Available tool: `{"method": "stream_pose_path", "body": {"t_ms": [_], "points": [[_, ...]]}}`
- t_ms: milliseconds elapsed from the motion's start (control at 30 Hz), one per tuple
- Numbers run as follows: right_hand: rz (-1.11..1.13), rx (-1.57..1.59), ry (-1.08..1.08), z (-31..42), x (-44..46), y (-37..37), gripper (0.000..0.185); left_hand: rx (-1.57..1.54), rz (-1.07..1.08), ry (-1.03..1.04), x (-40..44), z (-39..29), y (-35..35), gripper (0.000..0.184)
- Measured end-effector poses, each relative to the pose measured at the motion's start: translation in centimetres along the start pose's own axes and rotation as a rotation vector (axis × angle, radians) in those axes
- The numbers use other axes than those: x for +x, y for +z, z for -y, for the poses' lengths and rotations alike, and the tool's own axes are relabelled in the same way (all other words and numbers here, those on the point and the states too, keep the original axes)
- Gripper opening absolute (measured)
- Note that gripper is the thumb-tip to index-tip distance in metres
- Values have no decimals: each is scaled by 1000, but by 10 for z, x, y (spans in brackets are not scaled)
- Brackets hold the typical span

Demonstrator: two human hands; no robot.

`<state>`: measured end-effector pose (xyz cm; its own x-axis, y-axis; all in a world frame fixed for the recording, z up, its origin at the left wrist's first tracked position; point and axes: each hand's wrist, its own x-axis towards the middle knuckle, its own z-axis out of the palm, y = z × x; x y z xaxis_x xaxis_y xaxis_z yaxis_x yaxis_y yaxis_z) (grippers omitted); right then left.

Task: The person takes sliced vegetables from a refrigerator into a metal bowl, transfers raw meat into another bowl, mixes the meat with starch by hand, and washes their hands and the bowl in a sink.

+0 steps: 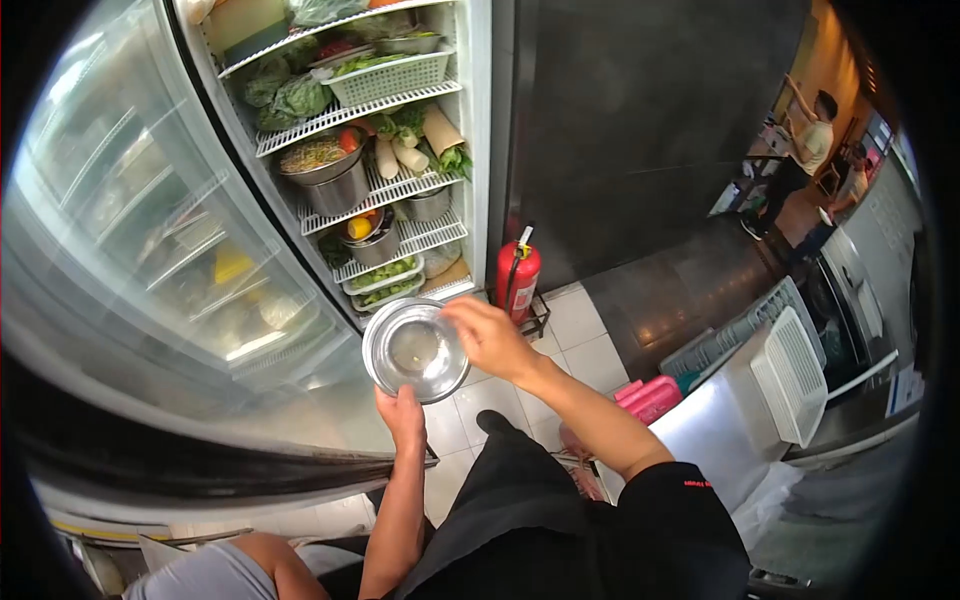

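A shiny round metal bowl is held in front of the fridge shelves, and I look down into it. My left hand grips its near rim, thumb on top; the fingers beneath are hidden. Bent over the right side of the bowl, my right hand has its fingers closed at the rim, fingertips partly out of sight. Beyond the bowl stands the fridge, with a white wire shelf and a container of green vegetables closest to it.
The fridge's glass door stands open on the left. A red fire extinguisher is right of the fridge. White plastic baskets and a pink item lie right. Another person's grey clothing shows lower left; people are far right.
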<state>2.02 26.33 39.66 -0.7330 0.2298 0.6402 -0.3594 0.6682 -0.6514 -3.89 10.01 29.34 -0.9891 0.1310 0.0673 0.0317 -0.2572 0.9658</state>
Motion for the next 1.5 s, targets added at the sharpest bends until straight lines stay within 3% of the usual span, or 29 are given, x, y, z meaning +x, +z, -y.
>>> {"method": "stream_pose_path", "body": {"t_ms": [133, 200, 267, 300, 333, 367, 400, 467, 533, 600, 633, 667, 733, 800, 833, 867, 933, 1000, 1067, 1100, 1200, 1267, 1333, 1400, 1467, 1500], "points": [[245, 30, -162, -40, 11, 73, 18, 28, -57, -29, 13, -10, -8, 41], [659, -114, -408, -61, 8, 100, 13, 76, -102, 52, 21, -5, -8, 37], [995, -291, -362, -63, 6, 92, 13, 251, -181, 109, 22, 12, -21, 45], [1079, -396, -315, -60, 14, 80, 13, 456, -138, 256, 23, 29, -33, 54], [1138, -538, -263, -62, 32, 63, 14, 463, -129, 193, 16, 0, -19, 58], [1119, -593, -280, -68, 53, 45, 16, 639, -119, 372, 24, 11, -25, 58], [1167, -639, -219, -73, 79, 25, 15, 754, -157, 418, 30, 17, -26, 57], [1154, -667, -134, -85, 138, -18, 19, 686, -208, 395, 43, 15, -12, 57], [703, -673, -219, -83, 212, -57, 15, 795, -223, 476, 66, 6, 8, 59], [115, -469, -496, -87, 300, -79, 5, 625, -210, 284, 83, 5, 28, 59], [-57, -356, -457, -90, 343, -80, 3, 621, -217, 295, 93, 22, 28, 59], [-117, -422, -514, -110, 387, -80, 4, 526, -202, 229, 108, 51, 24, 58], [-217, -510, -413, -148, 456, -74, 21, 433, -185, 174, 122, 54, 32, 58], [-230, -599, -135, -180, 506, -62, 45, 288, -175, 54, 122, 20, 54, 40], [-231, -822, -83, -192, 521, -58, 75, 207, -129, 46, 125, 23, 48, 41], [357, -640, 268, -186, 541, -73, 94, 211, -125, 51, 124, 21, 48, 41], [316, -730, -29, -196, 547, -76, 95, 264, -221, -15, 117, 17, 50, 44], [358, -801, 58, -194, 551, -75, 87, 161, -192, -70, 126, 53, 21, 46], [560, -735, 299, -191, 555, -75, 78, -52, -267, -146, 131, 37, 30, 47], [568, -741, 296, -196, 552, -71, 78, -12, -294, -198, 141, 49, 21, 47], [180, -677, 158, -226, 556, -55, 67, -37, -190, -158, 178, 19, 50, 46], [325, -714, 308, -212, 559, -60, 67, -85, -19, -159, 196, -33, 94, 48], [304, -760, 277, -204, 558, -63, 66, 99, 62, -271, 215, -76, 130, 47], [280, -801, 256, -192, 550, -68, 65, 2, 227, -218, 242, -92, 161, 45], [10, -757, 41, -170, 535, -77, 60, -40, 299, -212, 257, -127, 192, 43], [11, -763, 40, -172, 538, -79, 60, -63, 314, -252, 262, -146, 205, 44]]}}
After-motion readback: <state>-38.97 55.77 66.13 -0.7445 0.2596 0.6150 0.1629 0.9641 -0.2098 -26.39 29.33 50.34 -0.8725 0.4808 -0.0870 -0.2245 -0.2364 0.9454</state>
